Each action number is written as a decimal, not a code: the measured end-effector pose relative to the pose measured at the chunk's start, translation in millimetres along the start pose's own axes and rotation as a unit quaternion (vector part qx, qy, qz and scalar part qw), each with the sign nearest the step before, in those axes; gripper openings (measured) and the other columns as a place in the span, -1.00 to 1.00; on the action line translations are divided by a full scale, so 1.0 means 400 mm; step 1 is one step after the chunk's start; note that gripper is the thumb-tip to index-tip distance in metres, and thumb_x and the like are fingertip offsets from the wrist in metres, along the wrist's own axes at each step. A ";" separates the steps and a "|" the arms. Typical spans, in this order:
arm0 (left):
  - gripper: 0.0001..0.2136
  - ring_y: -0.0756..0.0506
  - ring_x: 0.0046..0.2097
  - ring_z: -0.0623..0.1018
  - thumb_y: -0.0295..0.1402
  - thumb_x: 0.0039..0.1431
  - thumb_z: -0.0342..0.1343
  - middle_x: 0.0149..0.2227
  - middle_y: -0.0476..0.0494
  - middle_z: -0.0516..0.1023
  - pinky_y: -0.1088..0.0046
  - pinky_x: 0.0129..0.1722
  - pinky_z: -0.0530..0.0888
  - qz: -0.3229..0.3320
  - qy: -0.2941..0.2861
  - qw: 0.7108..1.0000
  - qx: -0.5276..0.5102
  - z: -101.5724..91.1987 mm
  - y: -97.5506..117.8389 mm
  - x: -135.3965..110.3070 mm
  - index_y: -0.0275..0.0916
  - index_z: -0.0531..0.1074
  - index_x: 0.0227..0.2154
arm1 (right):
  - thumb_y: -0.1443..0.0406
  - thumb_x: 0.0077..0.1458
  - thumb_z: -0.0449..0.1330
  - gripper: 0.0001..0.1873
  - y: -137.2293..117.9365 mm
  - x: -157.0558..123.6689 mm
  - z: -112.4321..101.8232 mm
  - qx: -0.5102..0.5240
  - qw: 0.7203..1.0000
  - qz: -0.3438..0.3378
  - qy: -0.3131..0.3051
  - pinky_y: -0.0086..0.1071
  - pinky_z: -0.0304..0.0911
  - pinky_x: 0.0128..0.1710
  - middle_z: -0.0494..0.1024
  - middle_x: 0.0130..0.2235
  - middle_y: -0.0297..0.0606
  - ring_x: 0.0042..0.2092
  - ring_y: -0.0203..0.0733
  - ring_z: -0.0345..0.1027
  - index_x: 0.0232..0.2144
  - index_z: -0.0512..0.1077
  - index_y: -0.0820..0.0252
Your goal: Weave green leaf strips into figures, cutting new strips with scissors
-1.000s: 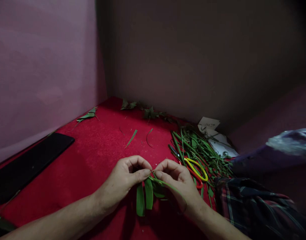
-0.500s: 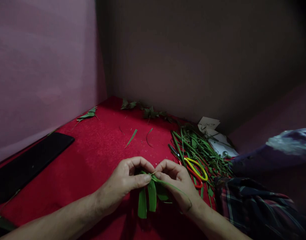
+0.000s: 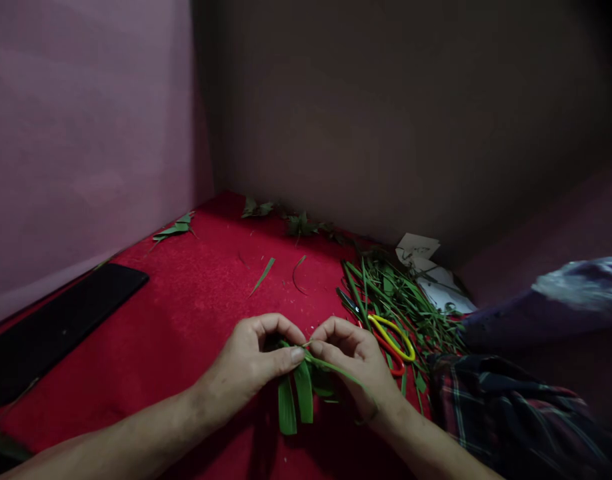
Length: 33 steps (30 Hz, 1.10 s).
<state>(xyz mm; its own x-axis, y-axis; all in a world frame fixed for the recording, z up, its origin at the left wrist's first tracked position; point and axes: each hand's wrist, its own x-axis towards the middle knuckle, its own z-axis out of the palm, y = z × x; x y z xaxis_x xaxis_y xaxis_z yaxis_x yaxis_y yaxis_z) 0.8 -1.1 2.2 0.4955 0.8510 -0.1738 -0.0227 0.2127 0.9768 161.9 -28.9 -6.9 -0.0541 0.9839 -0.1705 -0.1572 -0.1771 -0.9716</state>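
My left hand (image 3: 260, 357) is closed, thumb and fingers pinching a bundle of green leaf strips (image 3: 303, 393) near its top. Several flat strips hang down below the thumb. My right hand (image 3: 353, 357) is closed too, its thumb and index finger pinched on a thin strand at the top of the bundle. One long narrow leaf strip (image 3: 342, 372) runs from the bundle across the right palm toward the wrist. The fingertips of both hands almost meet. Just beyond the right hand lie scissors (image 3: 393, 337) with yellow and red handles, their blades pointing away to the left.
A pile of cut green leaves and stems (image 3: 406, 293) lies at the right, by white papers (image 3: 443, 293). Plaid cloth (image 3: 511, 407) is at the lower right. A black flat slab (image 3: 66, 330) rests on the red cloth (image 3: 201, 287) at left. Leaf scraps (image 3: 299, 225) lie along the back wall.
The hanging leaf strips have shifted and turned slightly to the right. Both hands keep nearly the same place and the same pinch.
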 end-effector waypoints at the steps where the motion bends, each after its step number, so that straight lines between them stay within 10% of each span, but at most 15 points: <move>1: -0.80 0.01 -0.45 0.35 -0.31 -0.09 0.22 -0.52 -0.04 0.40 0.51 -0.45 0.29 0.002 0.003 1.000 0.004 0.000 0.001 0.000 -0.35 0.40 -0.46 | 0.20 -0.20 0.33 -0.72 0.000 0.001 -0.001 -0.001 1.000 -0.001 0.000 -0.53 0.06 -0.57 0.34 -0.61 -0.43 -0.58 -0.43 0.14 -0.58 0.36 0.28; 33: -0.83 -0.01 -0.44 0.37 -0.34 -0.12 0.22 -0.50 -0.05 0.41 0.49 -0.44 0.29 -0.001 -0.028 1.000 -0.001 -0.006 -0.016 -0.002 -0.33 0.41 -0.48 | 0.25 -0.18 0.28 -0.79 -0.008 -0.002 0.003 -0.045 0.999 0.001 0.004 -0.51 0.02 -0.57 0.32 -0.62 -0.44 -0.58 -0.41 0.10 -0.59 0.35 0.25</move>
<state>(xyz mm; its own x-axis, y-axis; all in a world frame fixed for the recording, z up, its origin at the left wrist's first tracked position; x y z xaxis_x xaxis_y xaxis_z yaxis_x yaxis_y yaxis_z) -1.5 -1.9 -4.1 0.5439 0.8223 -0.1675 -0.0241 0.2148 0.9764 161.4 -29.0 -3.6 -0.0471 0.9838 -0.1731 -0.0672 -0.1760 -0.9821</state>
